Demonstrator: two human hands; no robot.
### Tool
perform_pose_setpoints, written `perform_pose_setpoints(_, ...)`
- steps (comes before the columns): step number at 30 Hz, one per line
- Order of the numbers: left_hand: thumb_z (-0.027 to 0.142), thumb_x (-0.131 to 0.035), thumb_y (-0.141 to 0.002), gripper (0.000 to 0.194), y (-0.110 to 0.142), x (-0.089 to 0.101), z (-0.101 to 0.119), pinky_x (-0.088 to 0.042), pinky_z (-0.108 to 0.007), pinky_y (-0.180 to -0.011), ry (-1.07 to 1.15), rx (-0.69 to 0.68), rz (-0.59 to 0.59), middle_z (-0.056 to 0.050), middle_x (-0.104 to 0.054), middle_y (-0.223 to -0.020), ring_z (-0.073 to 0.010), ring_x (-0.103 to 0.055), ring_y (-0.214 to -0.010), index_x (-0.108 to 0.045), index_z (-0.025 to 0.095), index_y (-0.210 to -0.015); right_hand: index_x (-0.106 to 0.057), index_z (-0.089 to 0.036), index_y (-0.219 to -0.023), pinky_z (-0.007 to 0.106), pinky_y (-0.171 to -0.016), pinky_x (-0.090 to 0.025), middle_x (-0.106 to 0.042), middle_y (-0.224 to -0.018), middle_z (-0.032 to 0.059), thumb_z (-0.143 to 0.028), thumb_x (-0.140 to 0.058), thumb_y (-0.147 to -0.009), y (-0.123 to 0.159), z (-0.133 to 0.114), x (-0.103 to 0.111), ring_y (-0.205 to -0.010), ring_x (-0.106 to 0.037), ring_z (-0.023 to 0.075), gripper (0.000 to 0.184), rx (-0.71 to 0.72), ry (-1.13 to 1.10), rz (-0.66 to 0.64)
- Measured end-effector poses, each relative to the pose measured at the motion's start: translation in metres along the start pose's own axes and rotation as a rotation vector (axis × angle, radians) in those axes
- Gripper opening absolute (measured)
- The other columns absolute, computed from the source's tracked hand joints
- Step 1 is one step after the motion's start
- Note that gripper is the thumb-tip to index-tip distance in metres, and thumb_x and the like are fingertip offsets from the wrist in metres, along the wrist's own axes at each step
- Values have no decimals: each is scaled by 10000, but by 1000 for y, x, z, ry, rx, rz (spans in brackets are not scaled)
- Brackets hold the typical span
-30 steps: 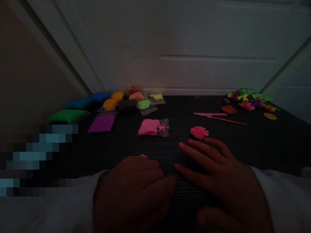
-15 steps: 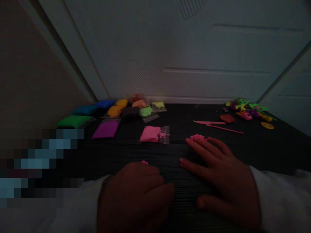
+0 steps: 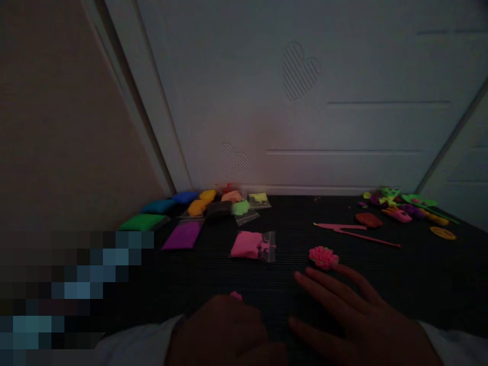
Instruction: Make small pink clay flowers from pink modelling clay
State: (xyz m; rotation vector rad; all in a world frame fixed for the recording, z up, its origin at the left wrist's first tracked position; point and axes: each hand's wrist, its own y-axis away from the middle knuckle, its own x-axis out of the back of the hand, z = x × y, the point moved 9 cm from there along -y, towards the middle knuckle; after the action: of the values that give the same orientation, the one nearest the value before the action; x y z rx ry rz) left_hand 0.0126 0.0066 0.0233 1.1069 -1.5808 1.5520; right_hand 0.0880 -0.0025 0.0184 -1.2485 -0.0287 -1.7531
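My left hand (image 3: 223, 330) is closed in a fist low in the middle of the view, knuckles up; what its fingers hold, if anything, is hidden. A small bit of pink clay (image 3: 236, 295) peeks out just beyond its knuckles; I cannot tell whether it is held or lies on the table. To the right, my right hand (image 3: 354, 315) is spread palm down with nothing visible in it. One of its fingertips reaches the near edge of a pink clay flower (image 3: 324, 257) with green specks. Farther off lies a zip bag of pink clay (image 3: 247, 245).
Clay packs stand at the back left, among them a purple pack (image 3: 183, 235) and a green pack (image 3: 143, 222). Pink modelling tools (image 3: 343, 227) and a red piece (image 3: 368, 219) lie right of centre. Colourful clay figures (image 3: 396, 203) cluster at the back right, before a white panel (image 3: 343, 127).
The camera has tilted up, so table and hands sit lower in view. My right hand's fingers covered part of the flower half a second ago; now most of it shows. The left stays closed.
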Motion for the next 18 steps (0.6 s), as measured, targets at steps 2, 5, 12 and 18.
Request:
perform_pose_setpoints(2, 230, -251, -868, 304, 0, -5, -2, -284, -263, -441, 10, 79, -85, 36, -532, -525, -112, -444, -464, -521, 197, -732, -475, -450, -1067, 386, -678, -454, -541, -1124, 15, -335, -365, -843, 0, -1, 4, -952, -553, 199, 274, -11, -22, 16)
perform_pose_setpoints(5, 229, -298, -854, 269, 0, -3, -3, -320, -254, -485, 37, 156, -72, 42, -524, -522, -109, -450, -481, -521, 200, -706, -459, -386, -1126, 453, -716, -431, -489, -1184, 71, -524, -337, -790, 2, 4, 0, -1022, -498, 255, 383, -88, -117, -79)
perform_pose_setpoints(12, 184, -343, -807, 253, -1, 13, -8, -314, -230, -442, -53, 239, 150, 34, -538, -497, -105, -475, -477, -544, 193, -653, -425, -411, -1139, 443, -771, -400, -445, -1233, 35, -392, -397, -816, 4, 0, -3, -1067, -462, 229, 325, -88, -152, -73)
perform_pose_setpoints(18, 197, -383, -787, 186, -1, 14, 0, -314, -233, -430, 2, 93, 139, 47, -533, -489, -96, -465, -449, -540, 196, -686, -446, -328, -1162, 535, -850, -296, -343, -1297, 110, -677, -325, -677, 8, 13, -13, -1155, -337, 305, 609, -233, -303, -241)
